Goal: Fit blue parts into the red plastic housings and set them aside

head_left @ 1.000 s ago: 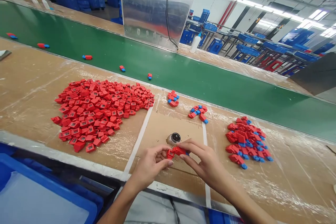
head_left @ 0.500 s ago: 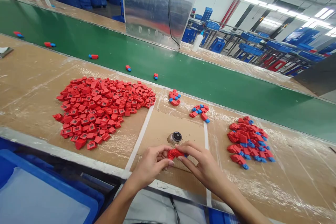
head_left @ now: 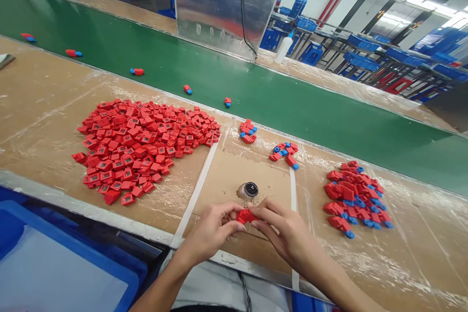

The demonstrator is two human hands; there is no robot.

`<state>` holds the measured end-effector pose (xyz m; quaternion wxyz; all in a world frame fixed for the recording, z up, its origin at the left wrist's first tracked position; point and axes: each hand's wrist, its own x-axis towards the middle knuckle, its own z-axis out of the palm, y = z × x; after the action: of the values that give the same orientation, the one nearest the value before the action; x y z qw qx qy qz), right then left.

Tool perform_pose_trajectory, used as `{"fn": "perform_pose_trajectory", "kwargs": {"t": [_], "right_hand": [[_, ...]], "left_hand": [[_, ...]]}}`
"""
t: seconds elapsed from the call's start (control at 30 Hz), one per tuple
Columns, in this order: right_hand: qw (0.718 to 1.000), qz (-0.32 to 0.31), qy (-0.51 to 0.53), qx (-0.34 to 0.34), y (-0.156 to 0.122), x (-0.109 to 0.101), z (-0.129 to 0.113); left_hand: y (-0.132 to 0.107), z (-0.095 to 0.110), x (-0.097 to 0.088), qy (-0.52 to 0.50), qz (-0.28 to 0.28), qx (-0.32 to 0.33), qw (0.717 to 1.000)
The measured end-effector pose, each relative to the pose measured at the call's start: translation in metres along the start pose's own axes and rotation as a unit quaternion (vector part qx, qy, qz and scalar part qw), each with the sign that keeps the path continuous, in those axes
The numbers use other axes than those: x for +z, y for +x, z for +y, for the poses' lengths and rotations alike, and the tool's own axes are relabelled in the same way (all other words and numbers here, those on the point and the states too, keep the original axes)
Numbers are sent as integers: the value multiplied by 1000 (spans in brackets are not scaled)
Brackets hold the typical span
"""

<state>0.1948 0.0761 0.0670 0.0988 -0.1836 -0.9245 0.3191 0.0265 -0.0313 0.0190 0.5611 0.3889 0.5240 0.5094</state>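
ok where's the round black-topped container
In the head view, the round black-topped container sits on the cardboard sheet between two white tape strips, just past the left hand and right hand holding a red part.

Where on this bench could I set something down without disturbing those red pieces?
The cardboard right of the red-and-blue pile is free, bordered by the pile and the green belt. So is the stretch left of the red pile. It's crowded around the left hand and right hand, beside the round dark-topped object.
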Motion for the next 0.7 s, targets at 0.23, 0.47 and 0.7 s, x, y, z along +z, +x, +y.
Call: {"fn": "perform_pose_trajectory", "kwargs": {"t": [0.23, 0.47, 0.7], "right_hand": [[1000, 9, -16, 1, -2, 11, 2], [999, 28, -19, 9, -4, 19, -3], [995, 75, 55, 33, -8, 31, 9]], "left_hand": [[-1, 3, -2, 45, -16, -30, 998], [-2, 5, -7, 94, -28, -29, 995], [0, 5, 2, 104, -6, -43, 994]]}}
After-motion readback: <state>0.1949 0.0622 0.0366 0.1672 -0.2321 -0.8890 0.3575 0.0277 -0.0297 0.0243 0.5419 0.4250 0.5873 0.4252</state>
